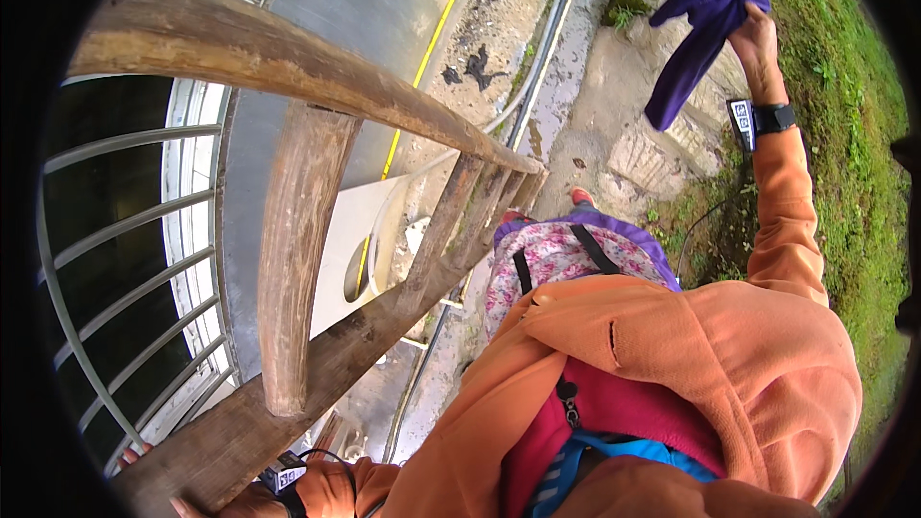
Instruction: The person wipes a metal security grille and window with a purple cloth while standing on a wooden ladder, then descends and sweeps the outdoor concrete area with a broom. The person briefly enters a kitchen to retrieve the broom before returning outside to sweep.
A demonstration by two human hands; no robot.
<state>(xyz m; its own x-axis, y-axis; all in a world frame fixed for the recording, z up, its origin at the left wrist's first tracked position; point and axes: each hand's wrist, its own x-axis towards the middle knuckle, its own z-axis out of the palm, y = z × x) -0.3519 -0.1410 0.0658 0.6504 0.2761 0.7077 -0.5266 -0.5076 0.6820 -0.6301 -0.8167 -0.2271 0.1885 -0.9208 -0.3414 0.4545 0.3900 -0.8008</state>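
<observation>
A wooden ladder [216, 432] runs from the lower left up towards the middle of the view. My left hand [237, 505] grips its lower side rail near the end, with fingertips showing past the far side. A thick rung [298, 266] joins this rail to the upper rail [237, 39]. Out to my right, my raised right hand [757, 36] holds a bunched purple cloth [709, 21], possibly a garment, with one long piece hanging down. Both wrists carry a dark band with a small printed tag.
At the left, metal window bars [129, 223] stand beside a grey wall [324, 21]. A yellow hose [432, 50] and pipes [547, 36] run along the wet ground. A mossy bank [842, 158] rises at the right, beside flat stone [647, 158]. My red shoes [581, 194] are near the ladder's far end.
</observation>
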